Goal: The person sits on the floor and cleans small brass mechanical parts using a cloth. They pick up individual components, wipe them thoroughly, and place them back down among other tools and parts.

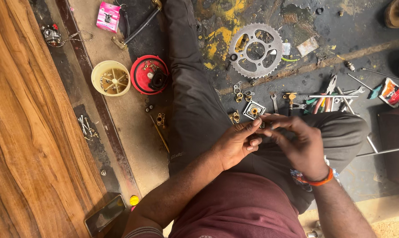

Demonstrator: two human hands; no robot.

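Observation:
My left hand (237,143) and my right hand (298,141) meet over my lap, fingertips pinched together on a small dark part (263,125) that is mostly hidden by the fingers. Just beyond the fingertips a square metal carburettor piece with a brass centre (254,109) lies on the dark floor. A large toothed chain sprocket (256,50) lies farther out. I sit cross-legged in dark trousers, and an orange band circles my right wrist.
A cream round container (111,78) and a red round lid (149,74) hold small parts at left. Pliers (326,94), spanners and rods lie at right. Loose brass fittings (239,93), a pink box (108,16), a phone (105,214) and wooden planks (27,132) surround me.

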